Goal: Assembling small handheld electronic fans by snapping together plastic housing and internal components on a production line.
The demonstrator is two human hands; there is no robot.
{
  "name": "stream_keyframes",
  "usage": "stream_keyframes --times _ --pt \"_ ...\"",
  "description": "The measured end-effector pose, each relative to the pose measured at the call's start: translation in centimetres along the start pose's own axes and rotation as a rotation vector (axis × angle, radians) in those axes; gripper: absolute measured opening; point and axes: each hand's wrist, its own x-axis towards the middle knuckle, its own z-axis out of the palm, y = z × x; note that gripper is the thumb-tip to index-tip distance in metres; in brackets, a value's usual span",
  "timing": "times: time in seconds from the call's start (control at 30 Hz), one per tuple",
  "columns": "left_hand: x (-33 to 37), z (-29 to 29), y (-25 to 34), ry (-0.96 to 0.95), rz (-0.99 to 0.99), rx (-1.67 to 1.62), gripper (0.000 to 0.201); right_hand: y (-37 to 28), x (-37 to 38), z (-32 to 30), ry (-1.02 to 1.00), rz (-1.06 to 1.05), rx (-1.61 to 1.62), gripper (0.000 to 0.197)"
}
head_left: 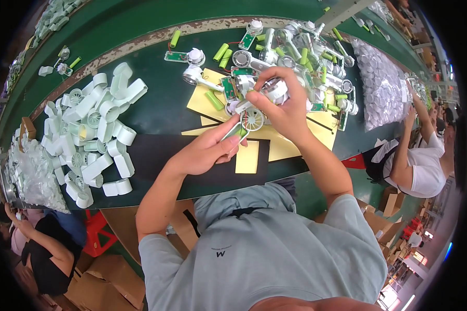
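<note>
At mid counter [161,103], L hand [205,153] is clamped on a mint fan housing [252,119] w/ round grille, green batt. cell [242,132] in its handle. R hand [284,106] is curled just beyond, by a white motor unit [276,92]; view partly blocked, can't tell if it's gripped. Yellow card [288,149] lies below. Left: pile of mint housings [108,114]. Far side: wired circuit boards [176,56], loose green cells [221,51], etc. Right: clear bag [381,85] of white parts.
</note>
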Motion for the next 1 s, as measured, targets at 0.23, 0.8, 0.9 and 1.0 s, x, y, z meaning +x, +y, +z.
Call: stream_keyframes --times 0.23,0.8,0.9,1.0 --pt "-0.3 -1.0 0.1 0.115 -0.021 -0.269 0.041 -2.7 -1.3 -2.1 -0.006 -0.192 -0.599 0.048" --pt "2.1 -0.5 -1.8 0.252 0.094 0.137 0.038 -2.9 -8.7 -8.8 -0.550 -0.082 -0.226 0.027" --pt "1.9 -0.9 -1.8 0.248 0.177 -0.030 0.032 -4.4 -7.4 -4.9 -0.625 0.133 -0.208 0.027" --pt "1.6 -1.4 -2.0 0.268 0.172 -0.074 0.025 -3.3 -8.7 -0.4 -0.636 0.131 -0.517 0.026"
